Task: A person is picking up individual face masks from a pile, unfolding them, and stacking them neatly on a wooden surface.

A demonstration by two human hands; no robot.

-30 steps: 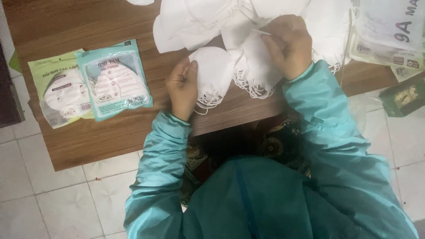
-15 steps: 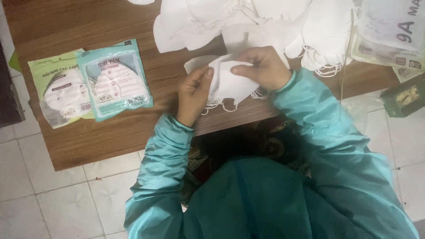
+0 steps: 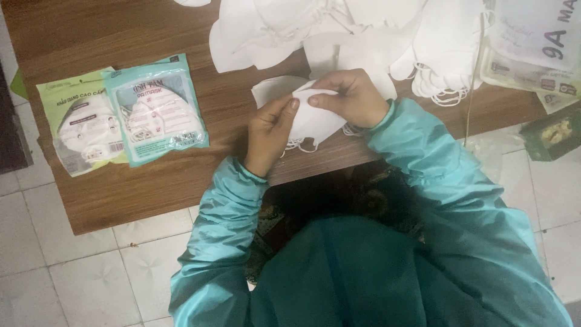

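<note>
Item: 1 white folded mask [image 3: 315, 118], gripped by both my hands, left hand [image 3: 271, 130] and right hand [image 3: 351, 97], above the bench [image 3: 151, 181] near edge. Far: white mask pile [image 3: 363, 30]. Left: 2 packaged masks [image 3: 124, 115].

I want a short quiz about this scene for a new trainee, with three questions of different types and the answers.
1. True or false: both hands hold the same white mask.
2. How many packaged masks lie on the table to the person's left? A) one B) two C) four
3. Fill in: the pile of loose masks lies at the ___ edge of the table, away from the person.

Key
1. True: the left hand and right hand both grip the white mask.
2. B: a green pack and a teal pack lie on the table.
3. Far: the pile lies beyond the hands.
</note>
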